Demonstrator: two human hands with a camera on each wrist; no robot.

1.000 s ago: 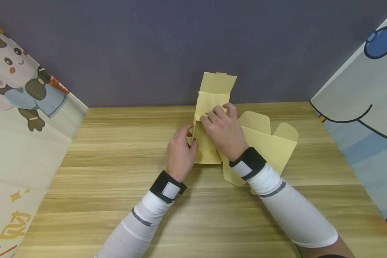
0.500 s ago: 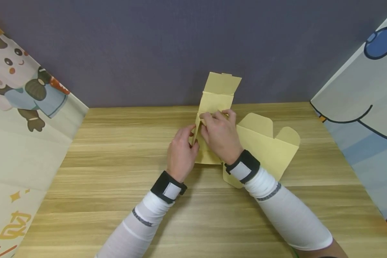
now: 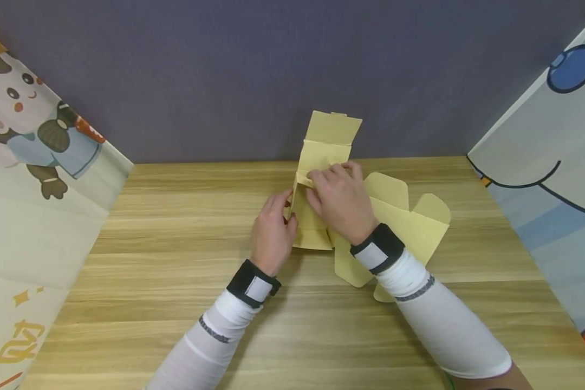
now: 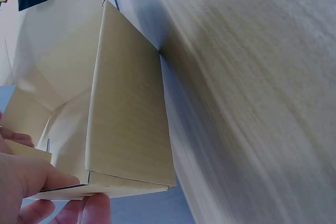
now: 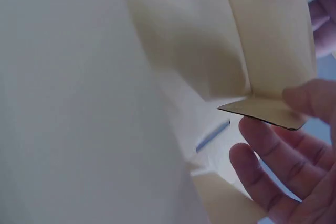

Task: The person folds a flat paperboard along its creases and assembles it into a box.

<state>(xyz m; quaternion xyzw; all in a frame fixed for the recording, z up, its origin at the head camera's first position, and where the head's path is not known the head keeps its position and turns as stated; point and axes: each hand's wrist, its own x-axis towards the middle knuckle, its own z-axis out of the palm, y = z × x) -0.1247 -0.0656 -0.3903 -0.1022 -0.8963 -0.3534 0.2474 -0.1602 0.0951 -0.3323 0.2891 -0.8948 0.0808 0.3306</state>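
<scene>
Head camera: high, looking forward and down over tabletop (image 3: pixel 175 325) to dark wall (image 3: pixel 214 81); left hand (image 3: pixel 271 230) and right hand (image 3: pixel 342 203) mid-frame. Left wrist camera: close, along yellow carton (image 3: pixel 308 211), tabletop slanting at right. Right wrist camera: also close, on carton folds and small flap (image 5: pixel 265 110). Carton common to all three views.

No word, brand or number can be read for certain. The one piece of lettering is a gold, brush-style mark (image 3: pixel 19 342) printed on the pale left panel (image 3: pixel 24 238), beside the left edge of the desk (image 3: pixel 175 227) toward its near left corner. It has the form of a Chinese character, but is too slanted to read surely. Just above it stand a gold four-pointed star (image 3: pixel 21 297) and a smaller star (image 3: pixel 40 290).
</scene>
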